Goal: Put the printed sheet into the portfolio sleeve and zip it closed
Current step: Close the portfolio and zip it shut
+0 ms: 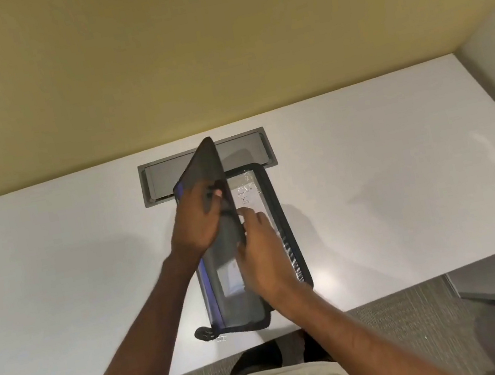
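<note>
The left hand (pixel 199 219) grips the mesh flap (pixel 208 167) of the portfolio sleeve (pixel 292 245), fingers curled over its edge, tilting it up toward 11 o'clock. A grey cable hatch (pixel 170 171) sits at the sleeve's 12 o'clock. The zipper pull (pixel 204 333) hangs at its 7 o'clock corner. Inside lies the printed sheet (pixel 249 193), pressed by the right hand's (pixel 262 260) fairly straight fingers. The unzipped sleeve rests on the white desk (pixel 389 195).

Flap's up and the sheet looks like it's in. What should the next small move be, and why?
Probably slide the right hand out and let the left hand lower the flap. The printed sheet already lies flat inside the portfolio sleeve, which cannot be zipped while the flap stands up.
</note>
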